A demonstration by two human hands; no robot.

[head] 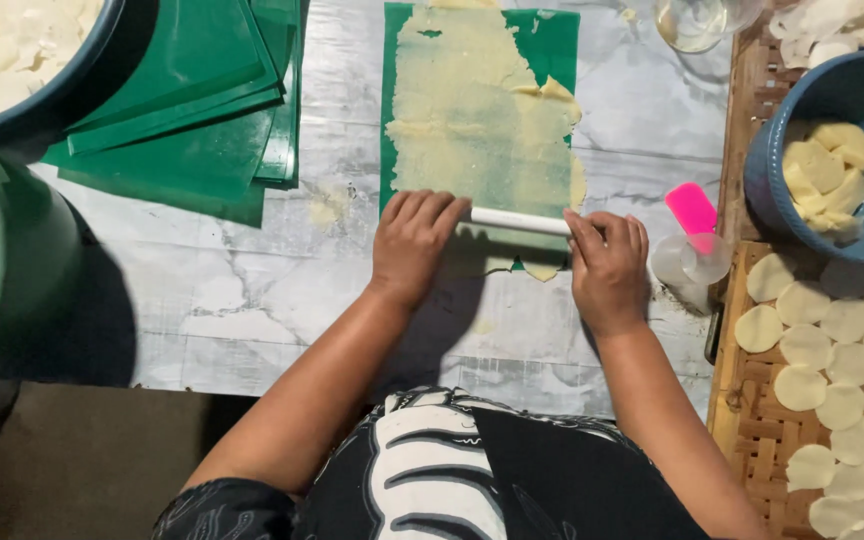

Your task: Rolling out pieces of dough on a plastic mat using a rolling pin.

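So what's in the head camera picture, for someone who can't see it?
Two hands, left and right, press a white roller over thin yellow dough on a green sheet. Spare green sheets lie to the left; a pink scraper, a blue bowl and cut rounds on a woven tray are to the right.

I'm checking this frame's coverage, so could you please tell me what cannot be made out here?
- Rolling pin: ends hidden under the left hand and right hand, head view.
- Green bucket: cut off by the left edge.
- Blue bowl: cut off by the right edge.
- Glass container: cropped at the top.
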